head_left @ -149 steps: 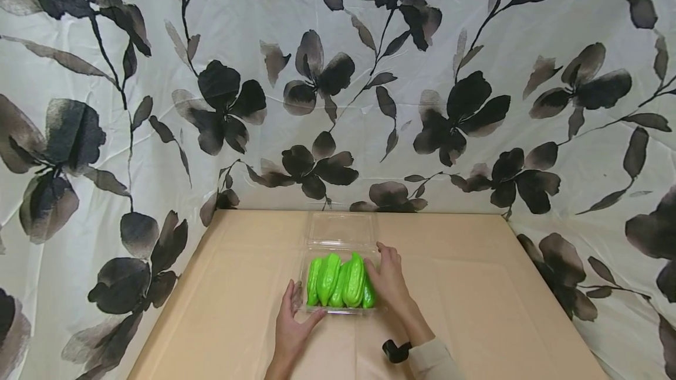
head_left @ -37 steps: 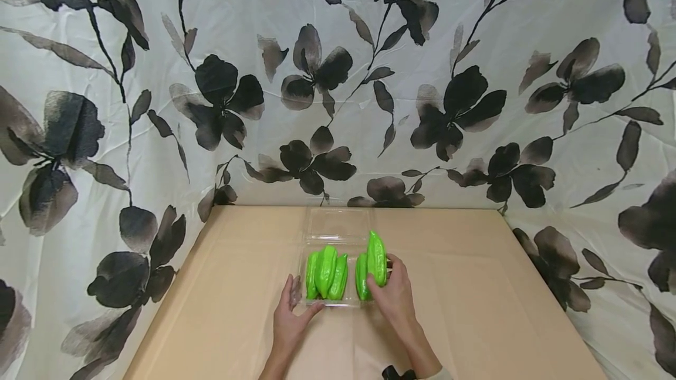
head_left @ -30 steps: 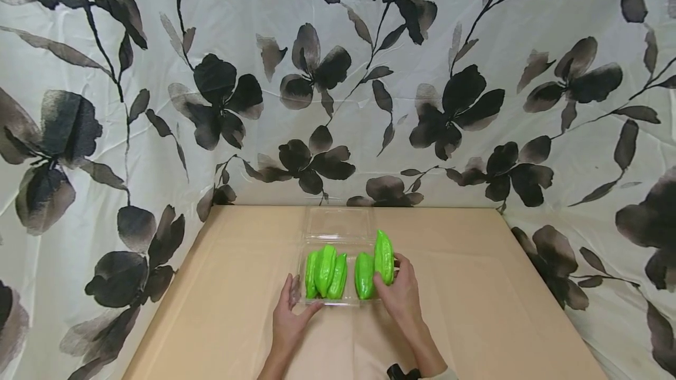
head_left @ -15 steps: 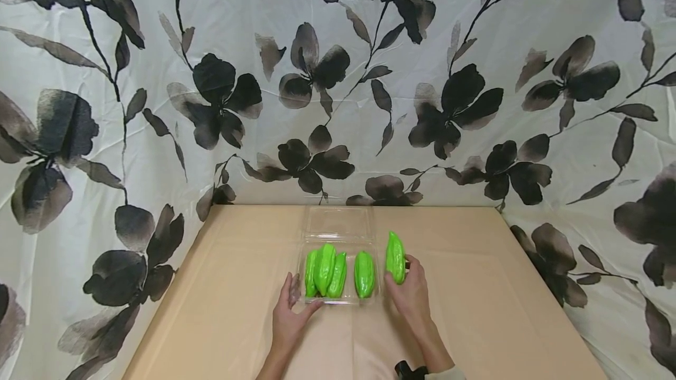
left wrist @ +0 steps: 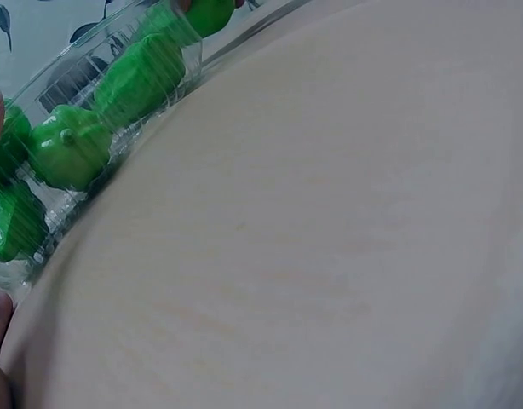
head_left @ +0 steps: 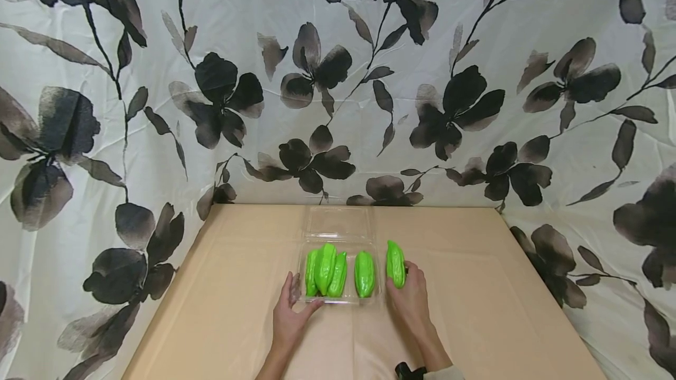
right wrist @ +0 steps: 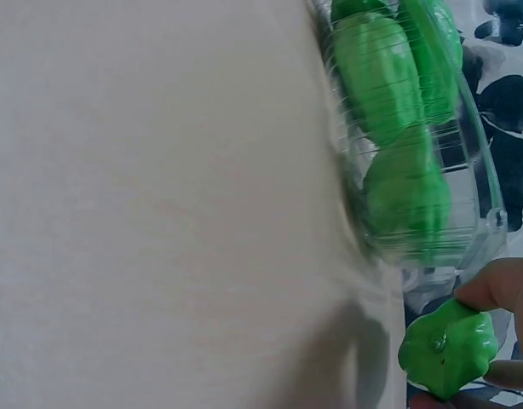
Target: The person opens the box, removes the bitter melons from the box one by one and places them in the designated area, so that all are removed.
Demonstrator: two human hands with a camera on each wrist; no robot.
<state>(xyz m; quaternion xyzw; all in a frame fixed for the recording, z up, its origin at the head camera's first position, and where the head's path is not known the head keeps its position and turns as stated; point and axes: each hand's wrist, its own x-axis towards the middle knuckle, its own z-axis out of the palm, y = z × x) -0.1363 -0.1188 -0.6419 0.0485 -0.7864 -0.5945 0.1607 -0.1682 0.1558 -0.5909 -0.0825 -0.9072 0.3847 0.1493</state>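
Note:
My right hand [head_left: 411, 295] holds a glossy ribbed green pepper [head_left: 395, 264] just right of the clear plastic clamshell container [head_left: 351, 297], thumb on its near side and fingers round its right. In the right wrist view the stem end of this pepper [right wrist: 449, 348] faces the camera between thumb and fingers. My left hand [head_left: 290, 315] grips the container's near left corner, thumb along the front rim and fingers against the left wall. Inside, several green peppers [head_left: 325, 268] lean together on the left. A single pepper [head_left: 364, 274] lies apart at the right.
The container's hinged lid [head_left: 339, 223] lies folded back toward the far edge of the tan-covered table [head_left: 465, 309]. A white curtain [head_left: 391, 128] with dark flower prints hangs behind and along the sides.
Over the last seconds my right hand has taken one pepper out of the container and moved it right. In the last half second it has lowered slightly. My left hand stays at the corner.

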